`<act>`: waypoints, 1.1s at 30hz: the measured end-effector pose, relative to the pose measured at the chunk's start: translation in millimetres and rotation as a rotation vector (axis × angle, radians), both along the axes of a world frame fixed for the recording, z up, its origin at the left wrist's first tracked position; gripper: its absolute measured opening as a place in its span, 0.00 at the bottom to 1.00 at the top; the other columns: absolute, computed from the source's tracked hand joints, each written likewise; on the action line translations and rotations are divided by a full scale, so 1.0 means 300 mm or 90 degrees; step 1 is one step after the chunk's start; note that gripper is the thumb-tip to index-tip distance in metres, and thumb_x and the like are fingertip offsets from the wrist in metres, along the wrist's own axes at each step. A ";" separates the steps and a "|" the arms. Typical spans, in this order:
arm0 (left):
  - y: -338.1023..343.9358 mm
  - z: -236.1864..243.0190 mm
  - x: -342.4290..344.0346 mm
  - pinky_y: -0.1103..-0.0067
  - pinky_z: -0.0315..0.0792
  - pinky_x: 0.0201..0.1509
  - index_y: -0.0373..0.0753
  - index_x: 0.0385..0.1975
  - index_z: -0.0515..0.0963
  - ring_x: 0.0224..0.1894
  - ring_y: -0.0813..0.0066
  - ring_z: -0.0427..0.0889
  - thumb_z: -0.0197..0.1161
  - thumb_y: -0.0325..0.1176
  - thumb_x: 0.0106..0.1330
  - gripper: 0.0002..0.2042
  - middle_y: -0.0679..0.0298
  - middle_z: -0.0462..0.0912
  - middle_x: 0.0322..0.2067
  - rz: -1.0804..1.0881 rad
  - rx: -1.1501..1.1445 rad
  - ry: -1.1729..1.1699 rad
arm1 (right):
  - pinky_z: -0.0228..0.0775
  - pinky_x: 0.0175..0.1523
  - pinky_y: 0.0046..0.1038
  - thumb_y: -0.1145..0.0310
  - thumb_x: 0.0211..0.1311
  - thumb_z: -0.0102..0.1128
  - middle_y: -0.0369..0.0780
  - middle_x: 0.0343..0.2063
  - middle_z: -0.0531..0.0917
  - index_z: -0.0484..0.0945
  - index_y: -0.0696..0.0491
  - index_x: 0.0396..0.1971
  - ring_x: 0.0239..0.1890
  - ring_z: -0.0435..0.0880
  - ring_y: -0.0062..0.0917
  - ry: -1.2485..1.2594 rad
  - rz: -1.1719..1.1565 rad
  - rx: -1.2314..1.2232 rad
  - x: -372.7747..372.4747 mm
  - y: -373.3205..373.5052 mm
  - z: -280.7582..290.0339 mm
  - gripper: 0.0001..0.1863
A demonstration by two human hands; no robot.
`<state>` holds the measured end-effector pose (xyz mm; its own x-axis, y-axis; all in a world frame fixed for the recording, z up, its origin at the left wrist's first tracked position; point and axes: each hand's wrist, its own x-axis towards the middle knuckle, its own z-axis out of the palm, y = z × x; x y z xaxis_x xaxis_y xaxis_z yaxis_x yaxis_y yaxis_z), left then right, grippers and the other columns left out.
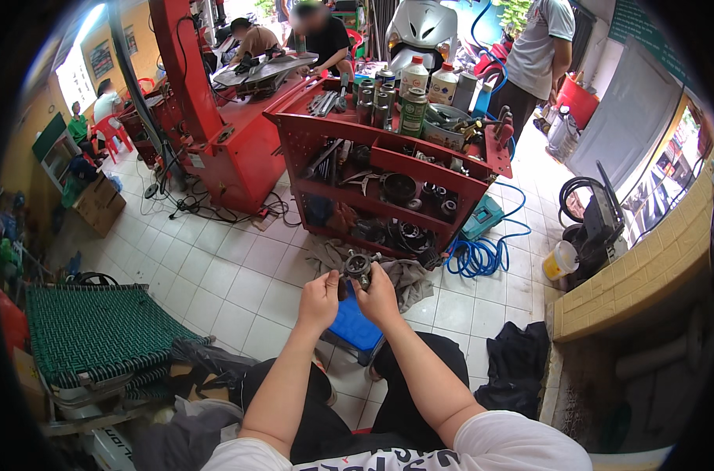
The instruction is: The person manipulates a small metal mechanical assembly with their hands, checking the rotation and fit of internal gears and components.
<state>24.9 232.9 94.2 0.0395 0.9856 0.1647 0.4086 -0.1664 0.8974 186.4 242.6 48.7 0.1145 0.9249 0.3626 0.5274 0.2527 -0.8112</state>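
Observation:
In the head view my right hand (377, 294) is closed on a round metal part (357, 265) with an open ring face and short fittings. Just left of it my left hand (319, 300) is closed, thumb up, on a small dark object (341, 289) that I cannot make out, close beside the metal part. Both hands are above a blue plastic stool (349, 326). A crumpled grey rag (412, 286) lies on the floor beyond them.
A red tool cart (318, 173) with cans and tools stands ahead, left of a coiled blue hose (475, 263). A green woven folding bed (106, 330) is at left, a yellow low wall (624, 259) at right. Several other people (318, 43) are farther back.

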 end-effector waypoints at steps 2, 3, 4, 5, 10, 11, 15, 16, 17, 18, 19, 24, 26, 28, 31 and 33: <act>-0.003 0.000 0.020 0.71 0.76 0.36 0.31 0.36 0.80 0.30 0.66 0.85 0.59 0.47 0.79 0.21 0.58 0.84 0.24 0.024 0.065 -0.039 | 0.74 0.50 0.47 0.69 0.65 0.68 0.54 0.41 0.83 0.74 0.58 0.46 0.47 0.82 0.56 0.012 0.005 -0.016 0.002 0.002 0.001 0.16; -0.002 -0.009 0.034 0.73 0.75 0.37 0.30 0.35 0.80 0.30 0.71 0.84 0.60 0.47 0.79 0.21 0.60 0.84 0.23 0.034 0.099 -0.077 | 0.74 0.51 0.47 0.68 0.65 0.68 0.54 0.42 0.83 0.74 0.59 0.46 0.48 0.82 0.56 0.016 0.002 -0.019 0.000 0.000 0.005 0.16; 0.000 -0.017 0.041 0.75 0.75 0.37 0.30 0.34 0.80 0.30 0.76 0.83 0.61 0.47 0.79 0.22 0.62 0.84 0.23 0.045 0.134 -0.115 | 0.74 0.51 0.47 0.68 0.66 0.68 0.54 0.42 0.83 0.74 0.59 0.46 0.49 0.82 0.56 0.020 -0.001 -0.023 -0.001 -0.002 0.008 0.16; 0.004 -0.022 0.039 0.76 0.76 0.38 0.30 0.35 0.81 0.31 0.77 0.83 0.63 0.45 0.78 0.20 0.62 0.84 0.24 0.033 0.118 -0.122 | 0.74 0.51 0.47 0.68 0.66 0.68 0.54 0.43 0.83 0.74 0.59 0.47 0.49 0.82 0.57 0.025 -0.005 -0.026 -0.001 -0.004 0.013 0.16; 0.032 -0.055 -0.022 0.74 0.78 0.38 0.33 0.41 0.82 0.32 0.72 0.86 0.70 0.39 0.72 0.13 0.60 0.86 0.28 -0.014 -0.046 -0.066 | 0.74 0.53 0.48 0.67 0.66 0.69 0.56 0.44 0.84 0.74 0.59 0.48 0.51 0.82 0.57 0.007 -0.004 -0.039 -0.006 -0.010 0.032 0.17; 0.029 -0.048 -0.019 0.74 0.78 0.38 0.33 0.40 0.82 0.32 0.72 0.85 0.70 0.38 0.72 0.13 0.59 0.87 0.28 0.004 -0.037 -0.048 | 0.74 0.53 0.48 0.66 0.66 0.69 0.56 0.44 0.84 0.74 0.59 0.48 0.51 0.82 0.57 0.006 -0.004 -0.040 -0.005 -0.012 0.035 0.18; 0.013 -0.023 0.019 0.73 0.77 0.36 0.31 0.36 0.83 0.31 0.73 0.85 0.68 0.41 0.73 0.15 0.59 0.86 0.26 0.037 0.053 -0.096 | 0.74 0.53 0.48 0.67 0.66 0.69 0.56 0.45 0.84 0.74 0.59 0.48 0.51 0.82 0.57 0.008 -0.008 -0.044 -0.004 -0.009 0.018 0.18; 0.012 -0.022 0.026 0.73 0.76 0.35 0.31 0.34 0.83 0.30 0.73 0.85 0.67 0.43 0.74 0.17 0.58 0.86 0.25 0.034 0.088 -0.139 | 0.74 0.53 0.48 0.67 0.66 0.69 0.56 0.45 0.84 0.74 0.59 0.48 0.51 0.82 0.57 0.004 -0.009 -0.044 -0.002 -0.005 0.010 0.18; 0.013 -0.022 0.022 0.73 0.76 0.35 0.31 0.34 0.83 0.30 0.72 0.85 0.66 0.43 0.75 0.17 0.58 0.85 0.24 0.033 0.091 -0.117 | 0.74 0.53 0.48 0.67 0.66 0.69 0.56 0.45 0.84 0.74 0.59 0.48 0.51 0.82 0.57 0.001 -0.010 -0.043 -0.003 -0.004 0.011 0.18; 0.015 -0.023 0.016 0.73 0.76 0.34 0.31 0.33 0.82 0.29 0.72 0.85 0.65 0.43 0.76 0.18 0.58 0.85 0.23 0.031 0.094 -0.096 | 0.74 0.53 0.48 0.68 0.64 0.69 0.55 0.44 0.84 0.74 0.59 0.48 0.51 0.82 0.57 0.008 -0.008 -0.047 -0.004 -0.004 0.010 0.18; 0.016 -0.025 0.010 0.73 0.75 0.34 0.31 0.33 0.82 0.29 0.72 0.85 0.64 0.44 0.76 0.18 0.58 0.84 0.23 0.029 0.096 -0.074 | 0.74 0.53 0.48 0.69 0.62 0.69 0.55 0.44 0.83 0.73 0.59 0.47 0.51 0.81 0.56 0.016 -0.007 -0.050 -0.005 -0.005 0.010 0.18; 0.009 -0.010 -0.005 0.73 0.75 0.34 0.32 0.32 0.82 0.28 0.72 0.85 0.63 0.44 0.77 0.18 0.58 0.84 0.21 0.017 -0.050 -0.048 | 0.75 0.52 0.47 0.67 0.66 0.69 0.55 0.43 0.84 0.74 0.58 0.47 0.49 0.83 0.56 0.014 0.008 -0.047 -0.004 -0.010 0.014 0.17; 0.009 -0.009 -0.006 0.74 0.75 0.33 0.32 0.32 0.82 0.28 0.72 0.85 0.63 0.44 0.77 0.19 0.58 0.83 0.21 0.034 -0.047 -0.038 | 0.75 0.52 0.47 0.67 0.66 0.69 0.55 0.42 0.84 0.74 0.58 0.48 0.49 0.83 0.56 0.020 0.023 -0.056 -0.006 -0.010 0.011 0.17; 0.014 -0.025 -0.006 0.74 0.76 0.32 0.32 0.32 0.82 0.28 0.72 0.86 0.62 0.45 0.78 0.20 0.59 0.83 0.21 0.054 0.005 -0.032 | 0.75 0.51 0.46 0.67 0.66 0.69 0.54 0.42 0.84 0.75 0.58 0.48 0.48 0.83 0.55 0.013 0.019 -0.055 -0.010 -0.008 0.012 0.17; 0.017 -0.043 0.036 0.74 0.77 0.33 0.31 0.33 0.82 0.28 0.73 0.85 0.61 0.48 0.78 0.21 0.59 0.84 0.22 0.058 0.078 -0.173 | 0.75 0.51 0.46 0.67 0.66 0.69 0.54 0.42 0.84 0.75 0.57 0.47 0.48 0.83 0.55 0.015 0.003 -0.044 -0.009 -0.008 0.002 0.16; 0.023 -0.053 0.032 0.75 0.78 0.34 0.32 0.35 0.82 0.29 0.73 0.86 0.63 0.46 0.78 0.20 0.60 0.85 0.24 0.027 0.035 -0.194 | 0.75 0.51 0.46 0.68 0.66 0.69 0.54 0.42 0.84 0.75 0.57 0.47 0.48 0.83 0.55 0.017 -0.003 -0.036 -0.006 -0.006 -0.007 0.16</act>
